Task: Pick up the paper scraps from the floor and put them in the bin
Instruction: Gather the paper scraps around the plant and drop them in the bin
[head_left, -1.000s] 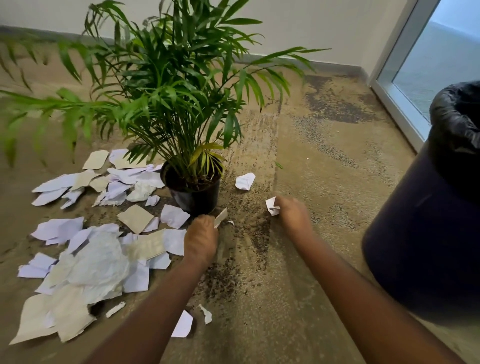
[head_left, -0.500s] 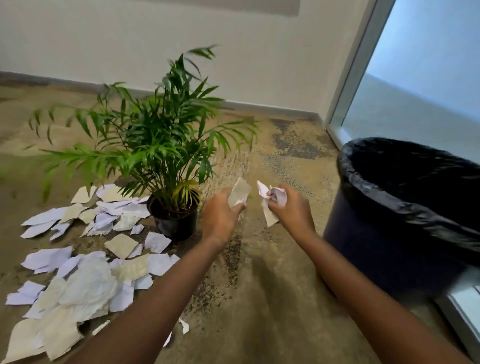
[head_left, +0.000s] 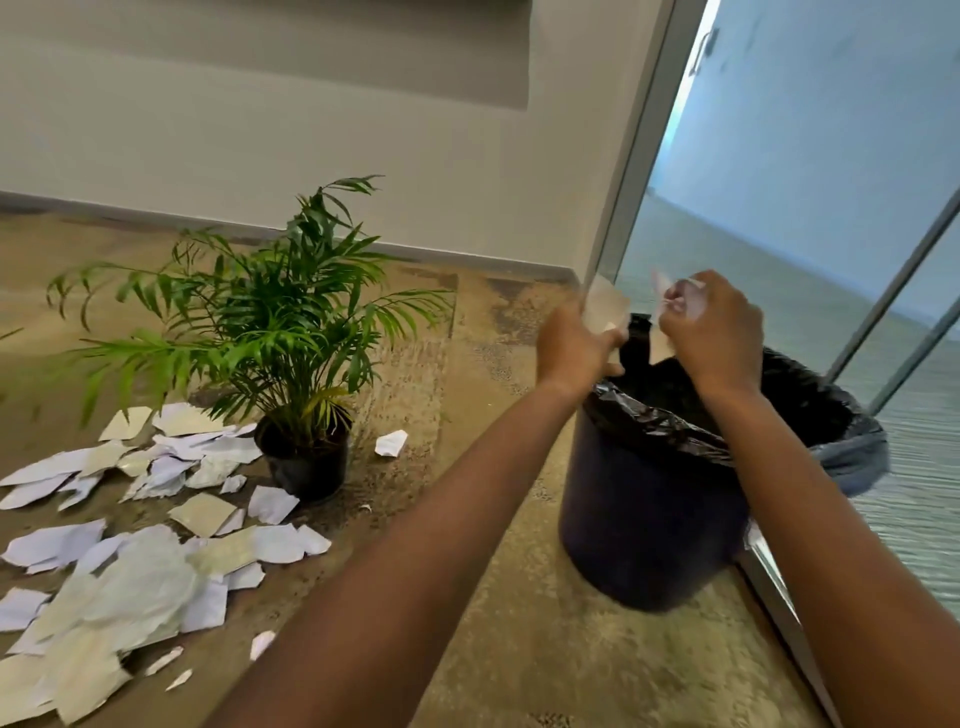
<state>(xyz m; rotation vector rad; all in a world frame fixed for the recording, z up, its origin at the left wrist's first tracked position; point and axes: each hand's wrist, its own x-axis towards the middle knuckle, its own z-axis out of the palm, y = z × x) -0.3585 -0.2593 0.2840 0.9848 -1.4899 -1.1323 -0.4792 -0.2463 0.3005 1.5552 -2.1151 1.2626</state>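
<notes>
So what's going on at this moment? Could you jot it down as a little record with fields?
setting: carpeted floor by a wall and a glass door
left hand: raised at the bin's rim, holding a beige paper scrap
right hand: raised over the bin's opening, holding white scraps
bin: dark, lined with a black bag, upright on the floor
potted plant: left of the bin
paper pile: many scraps on the floor left of the plant
lone scrap: on the carpet right of the pot
</notes>
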